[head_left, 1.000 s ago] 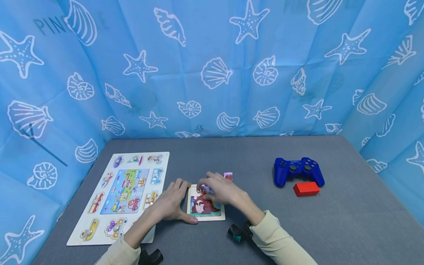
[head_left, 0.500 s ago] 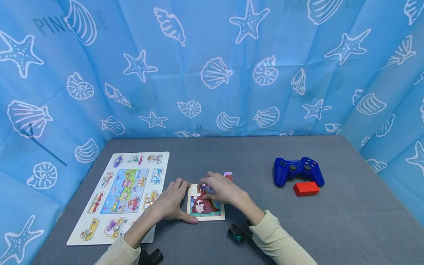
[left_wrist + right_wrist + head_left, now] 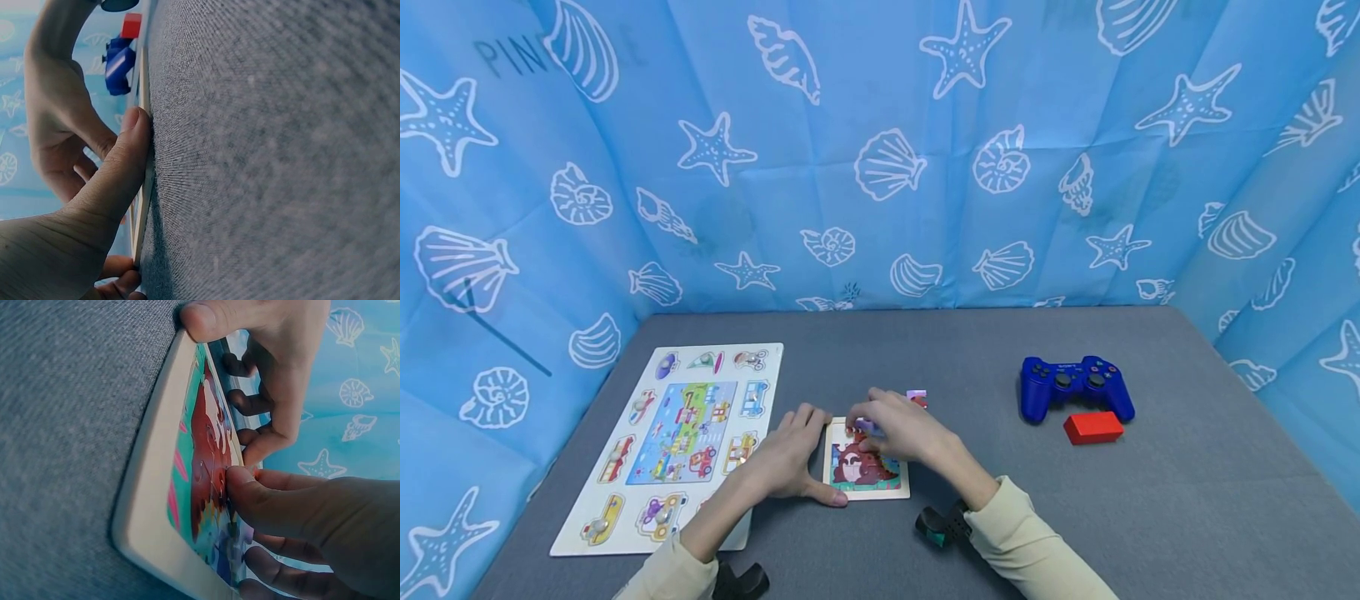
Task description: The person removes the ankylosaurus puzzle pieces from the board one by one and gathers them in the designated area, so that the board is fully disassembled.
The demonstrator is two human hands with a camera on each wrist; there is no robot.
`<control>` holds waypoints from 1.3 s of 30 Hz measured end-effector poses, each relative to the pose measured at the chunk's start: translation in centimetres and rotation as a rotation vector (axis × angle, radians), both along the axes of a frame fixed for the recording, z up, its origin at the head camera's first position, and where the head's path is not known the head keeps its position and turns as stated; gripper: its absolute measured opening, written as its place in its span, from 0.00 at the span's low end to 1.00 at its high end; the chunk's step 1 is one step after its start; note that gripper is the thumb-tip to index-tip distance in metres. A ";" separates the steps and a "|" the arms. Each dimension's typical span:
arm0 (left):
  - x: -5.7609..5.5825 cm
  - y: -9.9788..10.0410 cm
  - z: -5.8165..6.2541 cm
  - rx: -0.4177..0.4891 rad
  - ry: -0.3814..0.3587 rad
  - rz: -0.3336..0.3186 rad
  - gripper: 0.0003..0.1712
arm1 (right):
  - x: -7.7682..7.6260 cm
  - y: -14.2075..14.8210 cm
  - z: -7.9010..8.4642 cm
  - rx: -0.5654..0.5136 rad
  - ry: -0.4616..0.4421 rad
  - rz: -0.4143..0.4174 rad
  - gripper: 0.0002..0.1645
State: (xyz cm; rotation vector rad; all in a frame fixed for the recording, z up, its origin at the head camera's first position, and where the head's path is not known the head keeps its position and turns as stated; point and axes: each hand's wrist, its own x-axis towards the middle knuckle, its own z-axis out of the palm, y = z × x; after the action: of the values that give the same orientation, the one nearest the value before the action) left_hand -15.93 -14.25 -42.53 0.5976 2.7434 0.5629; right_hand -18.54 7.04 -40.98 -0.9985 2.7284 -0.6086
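Observation:
A small wooden tray puzzle (image 3: 880,495) with a red-brown animal picture lies on the table in the head view. My left hand (image 3: 786,458) grips its left side, thumb at the near corner and fingertips at the far one. Over the puzzle's upper part, my right hand (image 3: 901,425) pinches a puzzle piece with purple on it (image 3: 867,427). Most of that piece is hidden behind the fingers. In the right wrist view, the right thumb (image 3: 240,481) is right at the picture surface. A loose purple-and-red puzzle piece (image 3: 917,396) lies just beyond the right hand.
A large white knobbed vehicle puzzle board (image 3: 647,546) lies at the left, partly under the left forearm. A blue game controller (image 3: 1075,385) and a red block (image 3: 1093,428) sit at the right. A blue shell-print curtain (image 3: 880,233) stands behind the table (image 3: 985,350).

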 end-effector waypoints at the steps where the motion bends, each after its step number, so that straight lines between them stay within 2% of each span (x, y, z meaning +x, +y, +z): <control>1: 0.0 0.0 0.0 0.002 0.002 -0.002 0.65 | 0.0 0.0 0.0 0.002 -0.004 -0.001 0.14; 10: 0.1 0.0 -0.1 0.000 0.013 -0.007 0.64 | 0.1 -0.2 -0.2 0.011 -0.034 -0.028 0.23; 15: 0.1 0.0 -0.2 -0.003 0.008 -0.003 0.65 | 0.1 -0.2 -0.2 -0.001 -0.048 -0.048 0.19; 30: 0.0 0.0 -0.1 -0.006 -0.005 0.004 0.65 | 0.4 0.0 -0.2 -0.047 -0.024 -0.054 0.19; 39: 0.0 0.0 0.0 -0.002 0.003 0.001 0.64 | 0.4 0.0 -0.3 -0.041 0.047 -0.069 0.17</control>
State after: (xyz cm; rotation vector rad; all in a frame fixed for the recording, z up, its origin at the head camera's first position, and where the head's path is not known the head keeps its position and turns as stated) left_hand -15.96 -14.28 -42.57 0.5971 2.7470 0.5594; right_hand -18.12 7.00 -41.26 -0.9430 2.8127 -0.6632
